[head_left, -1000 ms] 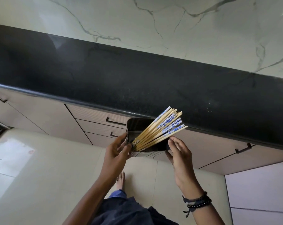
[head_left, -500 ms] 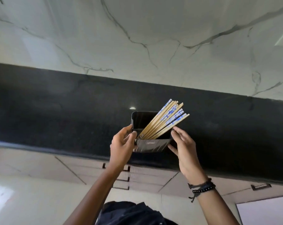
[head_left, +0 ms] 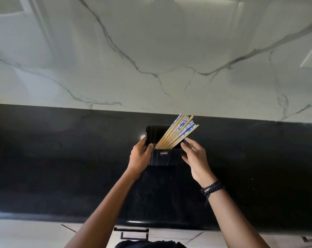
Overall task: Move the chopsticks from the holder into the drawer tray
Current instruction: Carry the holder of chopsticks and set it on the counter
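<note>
Both hands grip a black holder [head_left: 163,156] over a black counter [head_left: 62,167]: left hand [head_left: 140,155] clasps its left side, right hand [head_left: 193,156] its right. Chopsticks [head_left: 176,133] inside, leaning right.

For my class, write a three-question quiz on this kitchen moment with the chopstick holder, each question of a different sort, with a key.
1. True or false: the chopsticks lie flat on the black countertop.
2. Multiple choice: the black holder is A) gripped by the left hand alone, B) held between the left hand and the right hand, C) untouched.
3. Fill in: the patterned chopstick ends lean toward the person's ____.

Key: 1 false, they stand tilted in the holder; 2 B; 3 right.
</note>
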